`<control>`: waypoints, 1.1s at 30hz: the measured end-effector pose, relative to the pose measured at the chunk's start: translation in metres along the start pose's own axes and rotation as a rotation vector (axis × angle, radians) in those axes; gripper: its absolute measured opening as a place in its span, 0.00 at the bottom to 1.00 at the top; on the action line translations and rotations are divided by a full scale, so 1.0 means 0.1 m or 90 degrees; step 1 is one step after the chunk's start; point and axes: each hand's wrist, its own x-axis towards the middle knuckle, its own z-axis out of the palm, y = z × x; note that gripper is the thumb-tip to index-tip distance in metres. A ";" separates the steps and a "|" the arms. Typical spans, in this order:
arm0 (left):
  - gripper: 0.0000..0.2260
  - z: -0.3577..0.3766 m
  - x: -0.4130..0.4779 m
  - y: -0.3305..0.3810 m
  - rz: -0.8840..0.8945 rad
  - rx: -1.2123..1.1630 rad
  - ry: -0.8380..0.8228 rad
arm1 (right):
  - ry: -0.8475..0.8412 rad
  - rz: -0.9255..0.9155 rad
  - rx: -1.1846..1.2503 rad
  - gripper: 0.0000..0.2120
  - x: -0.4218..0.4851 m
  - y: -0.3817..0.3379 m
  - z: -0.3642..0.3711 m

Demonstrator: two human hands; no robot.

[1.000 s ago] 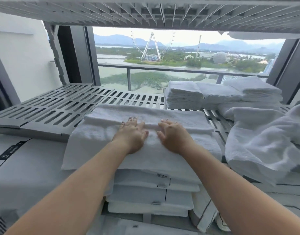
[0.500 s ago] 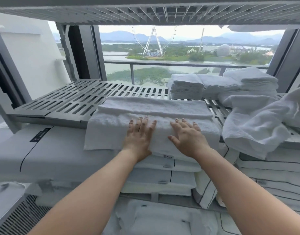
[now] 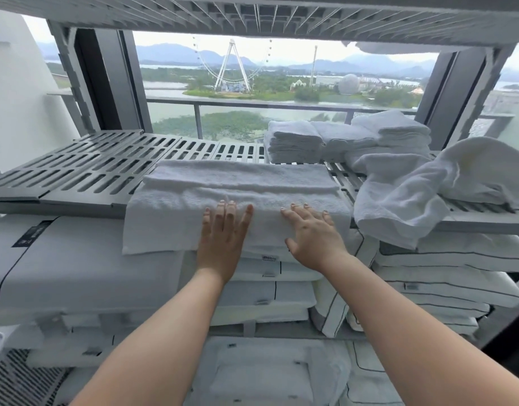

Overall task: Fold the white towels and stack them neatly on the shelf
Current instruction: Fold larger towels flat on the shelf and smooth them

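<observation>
While both palms lie flat, left hand [image 3: 221, 241] and right hand [image 3: 312, 238] press the folded towel [image 3: 194, 206] at the slatted shelf's [image 3: 85, 174] near edge, gripping nothing

The towel [image 3: 237, 194] at centre was white terry cloth, nubbly and matt, like the folded stack [image 3: 293, 139] at one o'clock and the crumpled towel [image 3: 413, 194] at three. The slotted shelf [image 3: 91, 174] looked like matt grey plastic. The pillows [image 3: 76, 259] at eight o'clock wore smooth white cloth.
</observation>
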 end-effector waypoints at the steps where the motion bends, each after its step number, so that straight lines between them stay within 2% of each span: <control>1: 0.36 0.03 0.01 0.00 -0.001 -0.003 0.015 | 0.006 0.000 -0.004 0.34 0.00 0.00 0.02; 7: 0.28 0.12 0.08 0.06 -0.027 -0.040 0.052 | 0.068 0.001 -0.033 0.35 -0.01 -0.04 0.14; 12: 0.28 0.13 0.05 0.05 -0.016 -0.024 0.065 | 0.093 -0.006 -0.071 0.43 -0.04 -0.06 0.25; 21: 0.28 -0.10 0.02 -0.06 0.044 0.033 0.031 | 0.111 0.002 -0.125 0.50 -0.06 -0.06 0.37; 26: 0.26 -0.28 0.05 -0.26 0.110 -0.028 0.038 | 0.100 0.014 -0.165 0.58 -0.05 -0.08 0.43; 27: 0.24 -0.30 0.05 -0.28 0.117 -0.041 0.039 | 0.102 0.026 -0.166 0.56 -0.06 -0.12 0.43; 30: 0.11 -0.37 0.05 -0.32 0.131 -0.070 0.071 | 0.135 0.053 -0.150 0.40 -0.05 -0.22 0.41; 33: 0.05 -0.46 0.06 -0.37 0.084 -0.089 0.083 | 0.113 0.074 -0.118 0.35 -0.04 -0.29 0.27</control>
